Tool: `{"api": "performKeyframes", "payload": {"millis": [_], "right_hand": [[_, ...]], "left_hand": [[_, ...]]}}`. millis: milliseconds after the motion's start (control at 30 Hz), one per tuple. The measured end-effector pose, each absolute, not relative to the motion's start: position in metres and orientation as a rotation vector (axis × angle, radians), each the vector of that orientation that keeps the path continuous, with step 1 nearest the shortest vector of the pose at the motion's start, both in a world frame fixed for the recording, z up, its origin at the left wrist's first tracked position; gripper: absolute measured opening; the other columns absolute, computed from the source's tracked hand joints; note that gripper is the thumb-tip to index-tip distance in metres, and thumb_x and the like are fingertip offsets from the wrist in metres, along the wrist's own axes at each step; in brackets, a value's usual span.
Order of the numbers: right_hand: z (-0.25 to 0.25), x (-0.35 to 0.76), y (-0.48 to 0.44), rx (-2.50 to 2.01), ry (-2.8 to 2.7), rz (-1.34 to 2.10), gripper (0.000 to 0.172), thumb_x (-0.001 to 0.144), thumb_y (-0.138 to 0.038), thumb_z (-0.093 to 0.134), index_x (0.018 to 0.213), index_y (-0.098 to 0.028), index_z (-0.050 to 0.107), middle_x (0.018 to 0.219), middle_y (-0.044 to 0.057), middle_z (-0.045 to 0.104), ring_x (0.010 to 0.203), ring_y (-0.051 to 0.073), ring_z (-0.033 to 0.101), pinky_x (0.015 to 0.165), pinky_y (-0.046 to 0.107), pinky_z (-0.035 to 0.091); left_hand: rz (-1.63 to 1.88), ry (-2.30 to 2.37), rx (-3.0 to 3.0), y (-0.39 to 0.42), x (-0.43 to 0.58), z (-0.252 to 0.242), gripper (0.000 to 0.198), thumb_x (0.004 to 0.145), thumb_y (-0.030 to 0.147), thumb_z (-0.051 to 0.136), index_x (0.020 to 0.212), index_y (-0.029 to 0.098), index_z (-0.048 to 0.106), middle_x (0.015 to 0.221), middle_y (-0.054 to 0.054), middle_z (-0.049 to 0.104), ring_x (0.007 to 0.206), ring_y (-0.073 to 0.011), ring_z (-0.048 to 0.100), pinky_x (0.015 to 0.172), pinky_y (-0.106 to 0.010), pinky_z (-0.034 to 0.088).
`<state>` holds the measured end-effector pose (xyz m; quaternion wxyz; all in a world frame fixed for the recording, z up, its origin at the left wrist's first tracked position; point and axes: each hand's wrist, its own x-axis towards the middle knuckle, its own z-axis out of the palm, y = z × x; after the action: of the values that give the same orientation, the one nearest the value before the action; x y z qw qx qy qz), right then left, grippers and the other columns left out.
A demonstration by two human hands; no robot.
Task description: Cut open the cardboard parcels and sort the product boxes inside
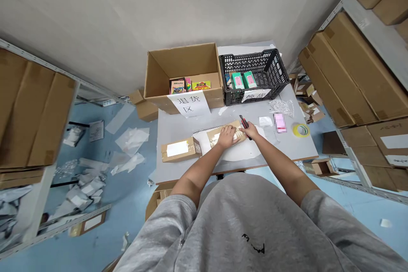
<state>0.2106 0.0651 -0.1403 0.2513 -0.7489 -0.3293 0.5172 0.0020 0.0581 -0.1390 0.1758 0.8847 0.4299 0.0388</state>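
A small taped cardboard parcel (219,133) lies on a white plastic bag (242,151) in the middle of the grey table (178,125). My left hand (226,136) rests flat on top of the parcel, pressing it down. My right hand (250,129) is closed round a red and black utility knife (244,122), its tip at the parcel's far right edge. A second taped parcel (180,149) with a white label lies to the left, apart from both hands.
At the table's back stand an open cardboard box (183,61) holding colourful packs and a black plastic crate (255,61) with green boxes, both with paper signs. A yellow tape roll (301,129), pink item (279,122) and bubble wrap (282,106) lie right. Shelves of cartons flank both sides; wrappers litter the blue floor.
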Motion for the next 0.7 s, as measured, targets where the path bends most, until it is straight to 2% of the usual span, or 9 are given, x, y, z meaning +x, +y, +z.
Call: {"api": "performKeyframes", "payload": {"millis": [100, 233, 333, 433, 533, 600, 700], "right_hand": [[-0.147, 0.205, 0.076, -2.078, -0.794, 1.432, 0.051, 0.081, -0.028, 0.099, 0.112, -0.022, 0.059, 0.064, -0.011, 0.055, 0.045, 0.011, 0.048, 0.044, 0.022, 0.041], [-0.147, 0.205, 0.078, -2.09, -0.834, 1.406, 0.054, 0.079, -0.029, 0.101, 0.114, -0.02, 0.062, 0.065, -0.011, 0.058, 0.048, 0.01, 0.049, 0.045, 0.02, 0.041], [-0.142, 0.21, 0.066, -2.057, -0.875, 1.391, 0.043, 0.09, -0.038, 0.093, 0.116, -0.02, 0.064, 0.066, -0.009, 0.06, 0.049, 0.01, 0.051, 0.048, 0.019, 0.044], [-0.134, 0.222, 0.043, -1.987, -0.914, 1.397, 0.033, 0.104, -0.05, 0.074, 0.122, -0.023, 0.066, 0.062, -0.01, 0.059, 0.046, 0.011, 0.054, 0.046, 0.017, 0.046], [-0.126, 0.24, 0.017, -1.895, -0.997, 1.459, 0.046, 0.108, -0.053, 0.064, 0.145, -0.026, 0.066, 0.06, -0.012, 0.058, 0.043, 0.011, 0.055, 0.043, 0.017, 0.045], [-0.122, 0.249, 0.004, -1.844, -1.053, 1.53, 0.06, 0.108, -0.049, 0.064, 0.163, -0.027, 0.057, 0.059, -0.012, 0.058, 0.041, 0.012, 0.055, 0.041, 0.017, 0.044], [-0.119, 0.253, -0.003, -1.797, -1.121, 1.613, 0.067, 0.109, -0.041, 0.066, 0.172, -0.026, 0.051, 0.059, -0.012, 0.059, 0.04, 0.011, 0.054, 0.039, 0.016, 0.043]], "left_hand": [[0.1, 1.25, 2.486, 0.051, 0.009, -0.142, 0.064, 0.1, 0.064, 0.072, 0.14, 0.015, 0.065, 0.136, -0.022, 0.064, 0.129, -0.0386, 0.057, 0.111, -0.049, 0.042], [0.105, 1.334, 2.431, 0.047, 0.024, -0.149, 0.069, 0.094, 0.068, 0.079, 0.135, 0.015, 0.065, 0.134, -0.022, 0.064, 0.128, -0.0401, 0.057, 0.109, -0.049, 0.043], [0.104, 1.406, 2.376, 0.048, 0.034, -0.152, 0.07, 0.091, 0.067, 0.083, 0.132, 0.013, 0.064, 0.134, -0.023, 0.065, 0.128, -0.0415, 0.058, 0.107, -0.05, 0.043], [0.088, 1.422, 2.341, 0.052, 0.038, -0.154, 0.071, 0.086, 0.064, 0.09, 0.13, 0.015, 0.064, 0.134, -0.023, 0.067, 0.128, -0.0428, 0.059, 0.106, -0.05, 0.043], [0.072, 1.368, 2.341, 0.058, 0.036, -0.154, 0.07, 0.087, 0.064, 0.09, 0.131, 0.016, 0.064, 0.134, -0.021, 0.068, 0.13, -0.0417, 0.06, 0.107, -0.049, 0.043], [0.076, 1.336, 2.356, 0.06, 0.033, -0.154, 0.07, 0.091, 0.067, 0.085, 0.133, 0.016, 0.064, 0.135, -0.021, 0.069, 0.131, -0.0406, 0.06, 0.107, -0.048, 0.042], [0.085, 1.305, 2.388, 0.06, 0.029, -0.153, 0.067, 0.098, 0.069, 0.077, 0.135, 0.015, 0.063, 0.134, -0.021, 0.069, 0.132, -0.0391, 0.061, 0.107, -0.046, 0.041]]}}
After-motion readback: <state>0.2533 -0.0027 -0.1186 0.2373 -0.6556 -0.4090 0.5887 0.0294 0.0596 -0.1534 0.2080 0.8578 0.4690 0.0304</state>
